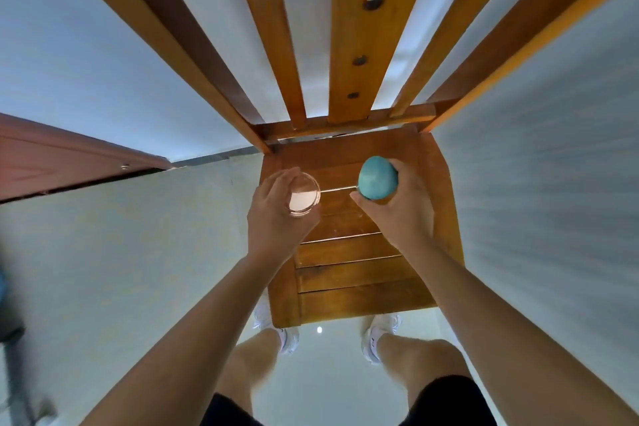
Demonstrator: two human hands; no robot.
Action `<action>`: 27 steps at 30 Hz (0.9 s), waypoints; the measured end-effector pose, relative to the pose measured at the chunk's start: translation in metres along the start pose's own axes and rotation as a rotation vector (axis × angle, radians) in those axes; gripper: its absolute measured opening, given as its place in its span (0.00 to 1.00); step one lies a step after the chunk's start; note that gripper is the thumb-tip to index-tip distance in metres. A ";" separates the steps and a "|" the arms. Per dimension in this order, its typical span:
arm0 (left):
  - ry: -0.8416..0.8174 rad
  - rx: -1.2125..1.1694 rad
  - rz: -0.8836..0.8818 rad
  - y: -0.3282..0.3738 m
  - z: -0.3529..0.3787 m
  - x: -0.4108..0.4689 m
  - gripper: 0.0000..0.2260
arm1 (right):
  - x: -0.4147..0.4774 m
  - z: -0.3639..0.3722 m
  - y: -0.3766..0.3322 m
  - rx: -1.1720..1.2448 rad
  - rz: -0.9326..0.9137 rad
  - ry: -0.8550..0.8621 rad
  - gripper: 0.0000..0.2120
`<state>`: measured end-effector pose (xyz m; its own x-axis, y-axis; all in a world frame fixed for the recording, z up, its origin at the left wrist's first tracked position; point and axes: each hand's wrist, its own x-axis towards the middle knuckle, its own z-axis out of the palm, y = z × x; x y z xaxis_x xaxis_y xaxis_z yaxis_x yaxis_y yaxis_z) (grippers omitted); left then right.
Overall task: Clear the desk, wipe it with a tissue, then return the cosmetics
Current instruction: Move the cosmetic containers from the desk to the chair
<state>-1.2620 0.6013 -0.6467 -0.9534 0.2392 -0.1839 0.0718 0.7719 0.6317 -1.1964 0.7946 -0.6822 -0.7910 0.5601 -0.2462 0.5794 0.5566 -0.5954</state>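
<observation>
Two cosmetics are held over the chair seat (352, 270), prob. to be parked off the desk. A clear jar (304, 195) is gripped by the left hand (276, 218), a teal egg (377, 178) by the right hand (401, 211).

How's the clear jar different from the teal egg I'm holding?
The clear jar is see-through and flat-faced; the teal egg is opaque and rounded. The left hand holds the clear jar, the right hand the teal egg. Both are held above the wooden chair seat.
</observation>
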 end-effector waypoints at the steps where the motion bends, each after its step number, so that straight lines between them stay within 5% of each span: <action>1: 0.008 0.000 -0.001 -0.008 0.011 0.006 0.28 | 0.005 0.013 0.005 -0.004 0.003 0.006 0.37; 14: -0.028 0.075 0.043 -0.041 0.045 0.021 0.36 | 0.003 0.045 0.010 -0.092 -0.033 0.019 0.47; 20: 0.230 0.201 0.286 0.017 -0.089 -0.007 0.25 | -0.033 -0.054 -0.095 -0.109 -0.315 0.214 0.37; 27: 0.576 0.281 0.441 0.127 -0.333 -0.055 0.23 | -0.060 -0.207 -0.294 0.050 -0.787 0.327 0.34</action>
<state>-1.2984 0.4902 -0.3056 -0.8160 0.2746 0.5087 0.4782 0.8152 0.3269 -1.2788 0.7246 -0.3339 -0.8587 0.1749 0.4817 -0.1306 0.8343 -0.5357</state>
